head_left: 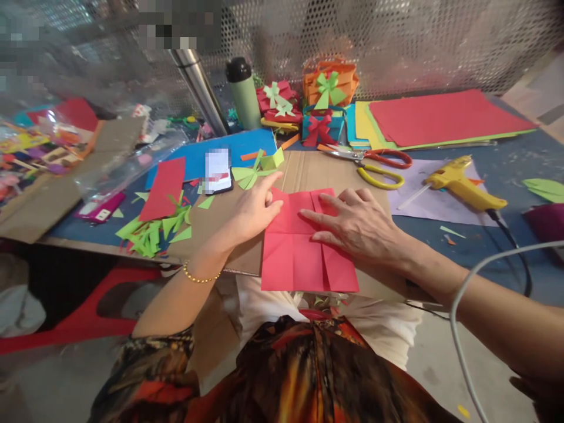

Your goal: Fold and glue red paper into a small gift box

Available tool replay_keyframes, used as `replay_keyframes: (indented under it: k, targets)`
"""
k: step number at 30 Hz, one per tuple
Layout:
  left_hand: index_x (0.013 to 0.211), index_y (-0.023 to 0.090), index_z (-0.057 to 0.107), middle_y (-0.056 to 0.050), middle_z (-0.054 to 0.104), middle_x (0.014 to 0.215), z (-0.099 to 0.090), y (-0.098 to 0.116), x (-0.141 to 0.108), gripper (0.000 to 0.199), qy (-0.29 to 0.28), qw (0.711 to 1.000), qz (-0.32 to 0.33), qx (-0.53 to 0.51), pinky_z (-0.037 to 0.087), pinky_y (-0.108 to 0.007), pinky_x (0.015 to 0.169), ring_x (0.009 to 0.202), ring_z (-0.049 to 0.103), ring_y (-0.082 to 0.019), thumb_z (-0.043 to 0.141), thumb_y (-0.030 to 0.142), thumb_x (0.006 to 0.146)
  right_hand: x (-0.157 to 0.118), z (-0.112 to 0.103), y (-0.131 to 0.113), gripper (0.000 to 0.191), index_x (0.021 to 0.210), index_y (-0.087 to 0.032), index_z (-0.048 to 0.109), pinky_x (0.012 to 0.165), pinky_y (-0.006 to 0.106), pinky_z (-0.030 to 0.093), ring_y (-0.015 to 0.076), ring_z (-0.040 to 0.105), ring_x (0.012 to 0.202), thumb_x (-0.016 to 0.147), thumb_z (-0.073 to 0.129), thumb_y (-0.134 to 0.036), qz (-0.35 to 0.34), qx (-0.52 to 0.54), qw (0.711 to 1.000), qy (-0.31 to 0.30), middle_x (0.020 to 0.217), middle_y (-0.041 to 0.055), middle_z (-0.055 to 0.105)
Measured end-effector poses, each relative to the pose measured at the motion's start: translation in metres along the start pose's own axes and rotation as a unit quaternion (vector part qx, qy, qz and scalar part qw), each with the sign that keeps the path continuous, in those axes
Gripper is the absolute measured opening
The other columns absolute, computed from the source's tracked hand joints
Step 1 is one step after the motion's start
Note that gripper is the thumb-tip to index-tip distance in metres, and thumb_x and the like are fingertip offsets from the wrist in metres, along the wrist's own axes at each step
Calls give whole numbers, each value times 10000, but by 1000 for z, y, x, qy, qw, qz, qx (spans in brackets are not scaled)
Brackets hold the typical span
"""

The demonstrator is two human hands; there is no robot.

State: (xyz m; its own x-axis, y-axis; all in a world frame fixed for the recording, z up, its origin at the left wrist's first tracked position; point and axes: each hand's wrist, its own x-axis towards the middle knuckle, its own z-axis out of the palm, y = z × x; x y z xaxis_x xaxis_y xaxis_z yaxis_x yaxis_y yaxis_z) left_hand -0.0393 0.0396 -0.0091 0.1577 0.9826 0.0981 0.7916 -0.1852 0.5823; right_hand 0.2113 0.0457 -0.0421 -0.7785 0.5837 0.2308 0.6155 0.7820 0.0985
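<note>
A creased sheet of red paper (308, 258) lies over the near edge of the cardboard, its fold lines forming panels and a folded flap along its right part. My right hand (356, 223) rests flat on the upper right of this sheet with fingers spread. At its upper left edge is my left hand (255, 205), index finger stretched out and thumb touching the paper; the other fingers are mostly hidden. Just beyond my left hand lie a green paper bow (251, 173) and a phone (218, 170).
Scissors (370, 164) and a yellow glue gun (467, 182) with a cord lie to the right. Green paper scraps (150, 232) and a red strip (163, 188) are left. Behind stand a green bottle (247, 97), small paper bags (324, 123) and stacked coloured sheets (449, 117).
</note>
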Motion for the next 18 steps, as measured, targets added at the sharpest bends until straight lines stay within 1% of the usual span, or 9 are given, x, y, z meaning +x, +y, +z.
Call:
replay_keyframes:
  k: [3,6,8,10,12,13,15,16,18]
  targets:
    - [1482,115,567,62,451,622,-1,7,11,617,0,1000,11,19,376,-291,621,595,412,-131,543,136,866,0,1,-2,612,1511,-353,587,859,465,342,304,508,985,1068,285,-647,-4,-4,1000,12,1359,144,658]
    - [1572,123,453,48,479,668,0,5,7,665,-2,999,-3,-34,386,-284,603,613,418,-133,582,237,930,-1,4,-3,629,1529,-338,569,867,467,345,307,515,994,1066,282,-654,-1,-6,1000,22,1392,150,642]
    - [1644,134,311,24,533,764,3,-1,-6,776,3,995,-27,-100,430,-281,618,634,438,-128,613,313,951,-1,5,-3,677,1549,-299,547,871,477,350,323,519,1010,1062,254,-665,1,-6,1000,18,1392,169,641]
    - [1675,160,197,5,560,855,7,-7,-23,851,5,981,-59,-182,480,-281,661,664,478,-122,617,317,952,-1,6,-2,716,1557,-270,533,866,482,357,337,522,1016,1052,245,-687,1,3,1000,13,1353,178,658]
    - [1687,186,107,24,535,830,12,-11,-41,913,3,964,-100,-245,499,-278,667,665,507,-124,626,317,947,0,6,-1,734,1560,-254,523,854,480,364,342,523,1012,1043,256,-702,2,10,1000,11,1322,178,672]
    - [1690,200,64,37,525,800,14,-12,-49,932,-11,956,-118,-268,502,-276,653,651,521,-126,622,334,955,0,7,0,745,1561,-244,517,848,478,366,342,523,1007,1041,255,-709,3,9,1000,11,1319,178,676]
    - [1689,215,11,51,520,771,19,-11,-59,962,-35,946,-142,-288,513,-273,645,647,556,-131,627,363,965,1,7,0,777,1562,-216,507,837,474,365,338,523,988,1039,225,-717,6,-6,1000,10,1322,178,682]
    - [1688,218,1,50,529,777,21,-11,-61,973,-37,948,-146,-282,521,-272,648,654,571,-132,635,368,965,1,7,0,789,1561,-206,504,832,471,363,335,523,976,1040,205,-718,7,-15,1000,10,1324,175,686]
    - [1686,233,5,32,567,826,25,-11,-62,970,-22,963,-130,-234,535,-274,666,688,595,-134,645,360,969,1,7,0,796,1556,-196,505,826,464,356,328,527,963,1042,191,-717,9,-22,1000,12,1321,165,695]
